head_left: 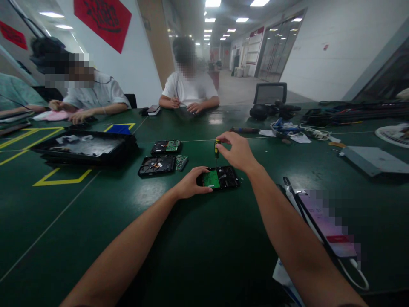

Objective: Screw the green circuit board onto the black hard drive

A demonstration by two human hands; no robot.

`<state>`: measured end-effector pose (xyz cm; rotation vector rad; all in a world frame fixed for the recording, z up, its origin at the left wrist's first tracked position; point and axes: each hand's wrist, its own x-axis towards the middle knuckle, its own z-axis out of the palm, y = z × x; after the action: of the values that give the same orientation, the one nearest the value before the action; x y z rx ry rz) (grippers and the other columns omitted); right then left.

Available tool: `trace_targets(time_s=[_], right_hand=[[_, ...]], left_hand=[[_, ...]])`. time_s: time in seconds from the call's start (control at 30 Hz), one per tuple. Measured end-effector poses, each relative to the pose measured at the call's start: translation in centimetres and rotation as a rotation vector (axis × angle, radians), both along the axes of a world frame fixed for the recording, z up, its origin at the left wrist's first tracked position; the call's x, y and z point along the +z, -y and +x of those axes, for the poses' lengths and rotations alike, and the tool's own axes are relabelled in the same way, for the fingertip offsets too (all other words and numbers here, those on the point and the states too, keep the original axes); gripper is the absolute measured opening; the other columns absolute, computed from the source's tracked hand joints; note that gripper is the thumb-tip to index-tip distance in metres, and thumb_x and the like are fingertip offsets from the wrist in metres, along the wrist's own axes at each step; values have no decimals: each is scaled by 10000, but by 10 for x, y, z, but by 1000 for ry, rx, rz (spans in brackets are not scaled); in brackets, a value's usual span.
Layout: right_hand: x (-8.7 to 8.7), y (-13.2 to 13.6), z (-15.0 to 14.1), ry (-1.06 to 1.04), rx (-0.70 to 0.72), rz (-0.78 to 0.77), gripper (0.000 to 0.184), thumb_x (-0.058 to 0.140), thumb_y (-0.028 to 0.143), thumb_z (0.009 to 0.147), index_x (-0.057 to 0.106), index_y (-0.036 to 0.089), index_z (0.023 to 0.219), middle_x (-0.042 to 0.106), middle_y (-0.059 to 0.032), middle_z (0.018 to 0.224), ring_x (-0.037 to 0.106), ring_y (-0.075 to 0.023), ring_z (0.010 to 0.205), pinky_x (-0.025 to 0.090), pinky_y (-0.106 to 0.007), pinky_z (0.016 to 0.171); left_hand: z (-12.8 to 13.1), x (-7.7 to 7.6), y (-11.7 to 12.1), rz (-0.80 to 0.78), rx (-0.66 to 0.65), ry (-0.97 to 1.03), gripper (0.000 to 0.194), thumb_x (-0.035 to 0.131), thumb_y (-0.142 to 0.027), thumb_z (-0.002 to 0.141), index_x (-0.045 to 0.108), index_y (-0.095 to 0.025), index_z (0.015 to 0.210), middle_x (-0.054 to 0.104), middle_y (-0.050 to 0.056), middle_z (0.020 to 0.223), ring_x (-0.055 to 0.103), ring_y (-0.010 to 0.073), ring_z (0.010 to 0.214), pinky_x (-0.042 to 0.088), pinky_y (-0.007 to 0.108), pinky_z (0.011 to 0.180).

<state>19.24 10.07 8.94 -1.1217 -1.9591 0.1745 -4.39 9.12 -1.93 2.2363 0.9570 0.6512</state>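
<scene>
Two grips: your half-curled left hand clasps the hard drive on the desk; your right hand pinches the screwdriver upright. The drive should feel rigid, dense; hold its edges, sparing the fragile circuit board.

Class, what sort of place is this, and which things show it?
Likely a shared electronics workroom: a green table with people seated at it, hard drives, and a small screwdriver in the right hand.
</scene>
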Motion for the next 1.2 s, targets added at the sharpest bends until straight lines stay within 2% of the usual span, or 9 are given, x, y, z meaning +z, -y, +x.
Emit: trace_targets(time_s=[0.63, 0.9, 1.2], right_hand=[[1, 1, -2, -118, -20, -132, 187, 661, 313, 845, 533, 244, 962, 696, -56, 960, 673, -217, 872, 558, -401, 821], [1, 5, -10, -71, 15, -84, 121, 612, 283, 873, 552, 252, 973, 689, -45, 980, 661, -216, 902, 540, -404, 842], [1, 1, -4, -17, 5, -45, 155, 640, 269, 862, 614, 245, 1012, 700, -61, 981, 674, -236, 871, 555, -450, 839]], left_hand=[[-1, 0, -1, -1, -2, 12, 768, 838, -514, 677, 556, -243, 1339, 507, 122, 1472, 474, 316, 1369, 370, 504, 1164], [-1, 0, 1, 21, 5, 16, 769, 829, -512, 691, 544, -230, 1347, 504, 123, 1474, 472, 300, 1369, 357, 484, 1179], [-2, -2, 0, 21, 13, 18, 768, 826, -525, 682, 548, -236, 1338, 507, 114, 1472, 480, 315, 1362, 371, 493, 1169]])
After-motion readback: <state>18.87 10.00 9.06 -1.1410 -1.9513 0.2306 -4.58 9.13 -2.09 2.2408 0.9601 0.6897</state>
